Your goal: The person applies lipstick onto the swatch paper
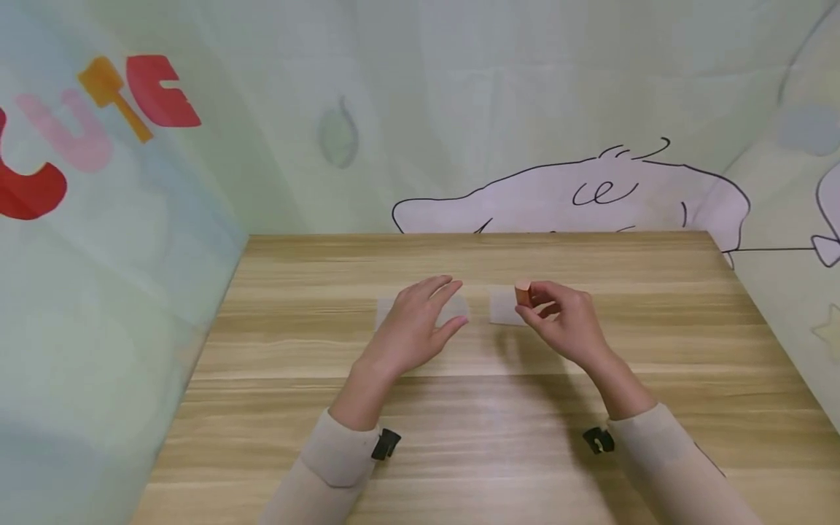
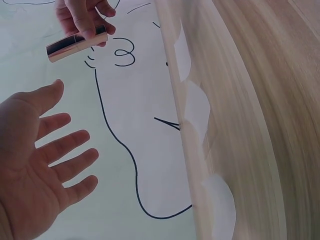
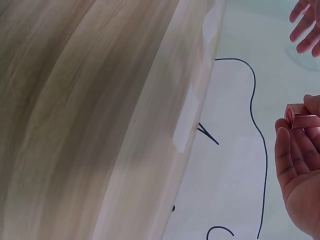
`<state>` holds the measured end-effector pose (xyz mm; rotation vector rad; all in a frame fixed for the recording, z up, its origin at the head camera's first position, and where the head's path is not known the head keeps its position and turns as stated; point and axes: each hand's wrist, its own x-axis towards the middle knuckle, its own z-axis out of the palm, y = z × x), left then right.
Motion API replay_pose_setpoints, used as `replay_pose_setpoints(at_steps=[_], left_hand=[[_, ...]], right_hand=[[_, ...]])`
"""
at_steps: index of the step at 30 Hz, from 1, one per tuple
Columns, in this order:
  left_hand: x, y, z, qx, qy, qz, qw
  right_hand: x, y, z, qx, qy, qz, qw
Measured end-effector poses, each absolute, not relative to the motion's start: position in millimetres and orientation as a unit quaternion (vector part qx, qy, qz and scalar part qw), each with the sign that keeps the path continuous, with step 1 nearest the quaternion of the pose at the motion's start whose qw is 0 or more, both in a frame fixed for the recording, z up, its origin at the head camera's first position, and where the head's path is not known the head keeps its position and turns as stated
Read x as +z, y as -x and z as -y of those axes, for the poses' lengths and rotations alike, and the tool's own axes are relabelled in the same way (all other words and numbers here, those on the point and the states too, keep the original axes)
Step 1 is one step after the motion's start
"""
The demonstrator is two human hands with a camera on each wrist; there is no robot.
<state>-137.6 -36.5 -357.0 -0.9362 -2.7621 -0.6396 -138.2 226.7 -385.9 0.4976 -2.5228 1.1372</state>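
A lipstick (image 1: pixel 523 294) in a shiny rose-gold tube is held above the table between the thumb and fingers of my right hand (image 1: pixel 569 321). From the right wrist, the red tip inside the open end of the lipstick (image 3: pixel 290 116) can be seen. The left wrist view shows the lipstick (image 2: pixel 75 45) side-on, lying across those fingers. My left hand (image 1: pixel 413 324) hovers to the left with its fingers spread and nothing in it. Its palm faces the camera in the left wrist view. Below the hands lie thin white sheets (image 1: pixel 504 306), partly covered by them in the head view.
The wood-grain table (image 1: pixel 446 423) runs back to a pale printed curtain (image 1: pixel 420 109), which also hangs along both sides. Several white pieces (image 2: pixel 197 110) lie along the table's far part. A dark clip (image 1: pixel 386 444) sits at each sleeve cuff.
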Motion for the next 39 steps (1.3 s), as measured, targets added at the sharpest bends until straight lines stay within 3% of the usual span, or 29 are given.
replay_pose_setpoints(at_steps=[39], left_hand=[[-354.1,125.4,65.5,-0.205,0.286,0.933,0.081]], right_hand=[[-387.0,140.6,-194.1,0.407,-0.262,0.864,0.141]])
